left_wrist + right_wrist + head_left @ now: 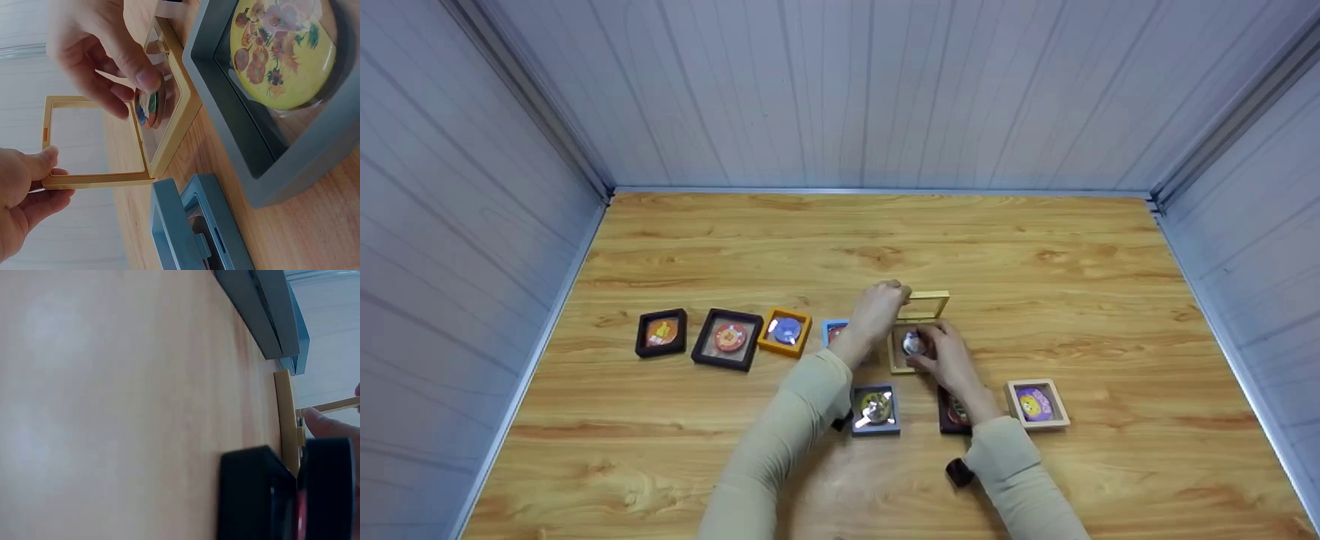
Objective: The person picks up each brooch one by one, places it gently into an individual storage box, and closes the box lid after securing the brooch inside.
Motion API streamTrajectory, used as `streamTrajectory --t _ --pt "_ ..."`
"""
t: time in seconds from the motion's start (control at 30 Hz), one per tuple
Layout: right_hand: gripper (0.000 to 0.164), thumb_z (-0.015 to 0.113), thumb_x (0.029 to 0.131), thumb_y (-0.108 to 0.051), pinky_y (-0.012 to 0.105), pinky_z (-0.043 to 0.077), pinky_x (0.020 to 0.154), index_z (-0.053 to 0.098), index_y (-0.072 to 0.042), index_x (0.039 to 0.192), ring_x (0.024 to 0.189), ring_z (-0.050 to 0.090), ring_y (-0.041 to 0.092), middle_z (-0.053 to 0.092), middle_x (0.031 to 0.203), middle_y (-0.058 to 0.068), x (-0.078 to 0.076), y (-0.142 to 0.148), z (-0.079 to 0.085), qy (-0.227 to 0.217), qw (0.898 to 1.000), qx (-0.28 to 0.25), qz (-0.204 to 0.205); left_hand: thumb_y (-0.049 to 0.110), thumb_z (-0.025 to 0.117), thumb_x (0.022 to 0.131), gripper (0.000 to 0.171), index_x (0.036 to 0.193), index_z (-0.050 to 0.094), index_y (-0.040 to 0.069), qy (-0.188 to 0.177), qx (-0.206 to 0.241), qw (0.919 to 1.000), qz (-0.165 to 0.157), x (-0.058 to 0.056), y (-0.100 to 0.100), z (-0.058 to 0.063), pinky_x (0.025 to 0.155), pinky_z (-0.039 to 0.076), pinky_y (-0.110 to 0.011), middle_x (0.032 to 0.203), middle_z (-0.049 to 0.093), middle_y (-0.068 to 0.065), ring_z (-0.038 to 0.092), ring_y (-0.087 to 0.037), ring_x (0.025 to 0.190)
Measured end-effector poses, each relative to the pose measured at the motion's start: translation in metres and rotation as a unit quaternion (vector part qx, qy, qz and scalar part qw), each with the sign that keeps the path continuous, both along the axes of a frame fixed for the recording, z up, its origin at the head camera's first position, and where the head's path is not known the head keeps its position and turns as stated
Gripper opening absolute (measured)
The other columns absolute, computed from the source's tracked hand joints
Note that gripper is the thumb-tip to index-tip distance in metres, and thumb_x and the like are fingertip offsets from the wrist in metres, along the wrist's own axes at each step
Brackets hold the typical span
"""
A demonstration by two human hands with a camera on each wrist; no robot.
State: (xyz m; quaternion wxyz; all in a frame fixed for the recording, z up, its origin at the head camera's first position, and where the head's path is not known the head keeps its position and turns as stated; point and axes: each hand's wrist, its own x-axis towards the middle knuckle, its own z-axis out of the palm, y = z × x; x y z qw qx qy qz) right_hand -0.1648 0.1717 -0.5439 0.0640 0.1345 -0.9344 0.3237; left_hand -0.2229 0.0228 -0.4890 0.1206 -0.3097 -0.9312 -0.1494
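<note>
A yellow hinged display frame stands open in the middle, its lid (946, 306) raised and its base (895, 367) flat on the table. My left hand (876, 313) grips the raised lid's corner; the left wrist view shows thumb and fingers pinching that lid (47, 121). With thumb and fingers, my right hand (951, 358) pinches a round badge (912, 343) over the clear film of the base. Up close, the badge (147, 107) has a multicoloured picture and is tilted on edge. In the right wrist view, only part of the right hand (337, 433) shows.
Left stand two black frames, one (661, 332) small and one (694, 352) larger, and an orange frame (785, 331). A light blue frame (826, 324) is partly behind the left arm. Nearer are a grey-blue frame (876, 431), a dark frame (954, 427) under the right wrist, and a beige frame (1046, 424).
</note>
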Motion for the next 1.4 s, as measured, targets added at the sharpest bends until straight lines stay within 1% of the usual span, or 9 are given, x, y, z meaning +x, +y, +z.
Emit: streamTrajectory --t 0.13,0.3,0.4,0.5,0.63,0.83,1.0,1.23,1.4 --pt "0.048 0.077 0.065 -0.011 0.044 0.039 0.086 0.059 0.004 0.106 0.096 0.05 0.034 0.053 0.104 0.02 0.006 0.004 0.002 0.005 1.0 -0.01 -0.007 0.013 0.057 0.085 0.012 0.082 0.066 0.006 0.011 0.001 0.9999 -0.001 0.001 0.0 0.0 0.059 0.049 -0.024 0.077 0.062 -0.004 0.06 -0.016 0.07" --pt "0.043 0.077 0.064 -0.008 0.039 0.046 0.071 0.061 0.005 0.102 0.079 0.054 0.027 0.056 0.088 0.013 0.015 0.01 0.006 -0.004 0.999 -0.023 -0.034 0.012 0.058 0.083 0.01 0.081 0.066 0.007 0.016 -0.003 0.9999 -0.003 0.002 0.0 0.0 0.059 0.048 -0.024 0.076 0.061 -0.003 0.06 -0.015 0.068" --pt "0.038 0.077 0.064 -0.006 0.036 0.047 0.065 0.062 0.004 0.097 0.073 0.055 0.025 0.057 0.083 0.013 0.018 0.014 0.007 -0.004 0.998 -0.031 -0.053 0.012 0.058 0.083 0.009 0.08 0.065 0.007 0.016 -0.003 0.9999 -0.002 0.004 0.0 0.0 0.058 0.048 -0.025 0.075 0.061 -0.002 0.059 -0.015 0.067" --pt "0.035 0.076 0.065 -0.004 0.037 0.048 0.064 0.062 0.005 0.096 0.071 0.057 0.026 0.058 0.08 0.013 0.02 0.019 0.008 -0.005 0.997 -0.041 -0.067 0.013 0.059 0.083 0.009 0.08 0.065 0.008 0.018 -0.007 0.9998 0.001 0.007 -0.001 0.0 0.056 0.048 -0.025 0.074 0.06 -0.002 0.059 -0.014 0.066" --pt "0.034 0.074 0.067 -0.001 0.038 0.049 0.065 0.061 0.006 0.097 0.069 0.059 0.027 0.059 0.08 0.015 0.021 0.025 0.01 -0.027 0.995 -0.062 -0.08 0.011 0.059 0.083 0.008 0.081 0.066 0.008 0.015 -0.022 0.9997 0.002 0.011 0.0 0.0 0.055 0.048 -0.024 0.076 0.06 -0.002 0.059 -0.014 0.066" --pt "0.031 0.07 0.072 -0.003 0.036 0.05 0.066 0.06 0.008 0.099 0.071 0.06 0.025 0.062 0.081 0.015 0.021 0.031 0.009 -0.078 0.993 -0.058 -0.073 0.007 0.057 0.084 0.008 0.082 0.065 0.008 -0.004 -0.03 0.9995 -0.005 0.019 -0.001 0.002 0.056 0.047 -0.024 0.076 0.06 -0.002 0.058 -0.014 0.067" --pt "0.033 0.071 0.071 -0.003 0.035 0.05 0.066 0.061 0.009 0.1 0.072 0.061 0.024 0.063 0.082 0.014 0.02 0.034 0.006 -0.123 0.99 -0.045 -0.057 0.003 0.054 0.085 0.014 0.081 0.066 0.009 0.001 -0.02 0.9996 -0.017 0.025 -0.001 0.0 0.054 0.047 -0.024 0.074 0.059 -0.002 0.057 -0.013 0.066" --pt "0.03 0.073 0.069 -0.005 0.034 0.049 0.063 0.065 0.005 0.096 0.068 0.059 0.019 0.064 0.077 0.01 0.019 0.036 0.004 -0.122 0.991 -0.028 -0.054 0.002 0.056 0.082 0.014 0.073 0.064 0.01 0.026 -0.02 0.9991 -0.028 0.032 -0.002 -0.004 0.051 0.046 -0.025 0.068 0.057 -0.001 0.056 -0.013 0.06" --pt "0.026 0.072 0.07 -0.004 0.032 0.049 0.061 0.065 0.005 0.094 0.066 0.059 0.018 0.063 0.074 0.009 0.019 0.036 0.002 -0.123 0.99 -0.035 -0.053 0.001 0.057 0.079 0.016 0.071 0.065 0.012 0.023 -0.039 0.9986 -0.029 0.039 -0.002 -0.006 0.051 0.045 -0.026 0.068 0.058 0.0 0.056 -0.012 0.061"
